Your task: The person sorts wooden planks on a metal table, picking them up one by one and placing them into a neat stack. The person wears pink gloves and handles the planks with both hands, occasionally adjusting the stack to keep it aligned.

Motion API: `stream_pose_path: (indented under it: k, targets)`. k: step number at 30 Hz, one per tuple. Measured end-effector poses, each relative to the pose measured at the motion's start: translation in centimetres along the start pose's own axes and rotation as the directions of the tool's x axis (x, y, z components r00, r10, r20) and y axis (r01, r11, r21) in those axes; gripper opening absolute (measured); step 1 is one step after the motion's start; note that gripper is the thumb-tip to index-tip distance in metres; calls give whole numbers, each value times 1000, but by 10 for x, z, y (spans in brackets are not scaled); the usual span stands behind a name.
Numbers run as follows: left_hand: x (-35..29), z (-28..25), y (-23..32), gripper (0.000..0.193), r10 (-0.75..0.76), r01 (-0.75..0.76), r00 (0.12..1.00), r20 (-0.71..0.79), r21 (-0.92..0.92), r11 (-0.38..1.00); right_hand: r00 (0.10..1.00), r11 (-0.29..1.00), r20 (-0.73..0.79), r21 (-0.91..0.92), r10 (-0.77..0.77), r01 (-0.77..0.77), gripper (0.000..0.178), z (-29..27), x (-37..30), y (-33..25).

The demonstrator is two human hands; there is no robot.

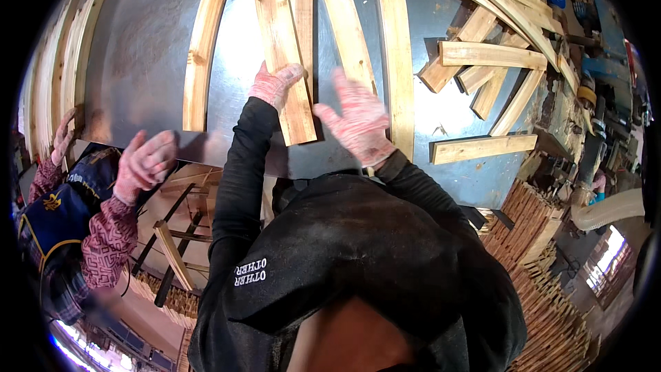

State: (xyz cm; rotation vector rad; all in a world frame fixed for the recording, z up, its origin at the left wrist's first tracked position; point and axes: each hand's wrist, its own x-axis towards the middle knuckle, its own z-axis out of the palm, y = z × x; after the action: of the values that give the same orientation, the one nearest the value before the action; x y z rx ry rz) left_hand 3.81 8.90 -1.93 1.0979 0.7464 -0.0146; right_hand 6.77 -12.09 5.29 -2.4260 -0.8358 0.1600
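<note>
My left hand (277, 87), in a pinkish-white knitted glove, grips the left edge of a pale wooden board (279, 41), its fingers lying over the wood. This board lies slanted, partly over another board (300, 7) to its right. My right hand (359, 120), gloved alike, is spread with the thumb out and holds nothing. It covers the near end of a tilted board (342, 14); whether it touches that wood I cannot tell. Just right of it lies a straight board (395, 62). To my left another board (206, 48) lies lengthwise.
The grey metal table (144, 41) carries a jumbled pile of boards (492, 58) at right and a row of boards (69, 62) at far left. A co-worker's gloved hand (144, 165) is near the left front edge. Stacked wood (527, 227) stands beyond the right corner.
</note>
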Motion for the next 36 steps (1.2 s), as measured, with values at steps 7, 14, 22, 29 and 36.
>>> stream_pose_path:
  k: [7, 14, 22, 29, 36]
  targets:
    - [-11, -36, 38, 97, 226, 41, 965, -130, 931, 363, 876, 894, 208, 15, 435, -447, 91, 18, -23, 43]
    - [-29, -21, 39, 106, 239, 0, 966, -93, 932, 363, 833, 821, 401, 268, 380, -504, 52, 29, 59, 12]
    - [-41, -7, 39, 114, 238, 183, 949, -207, 976, 120, 926, 899, -230, -259, 299, -354, 81, -19, -39, 94]
    - [-37, 13, 47, 99, 251, 217, 948, -196, 975, -57, 787, 775, 107, -293, 608, -560, 109, -37, -81, 97]
    - [-104, 68, 64, 64, 559, -521, 643, 523, 834, -181, 659, 685, 190, -148, 728, -714, 89, -55, -98, 79]
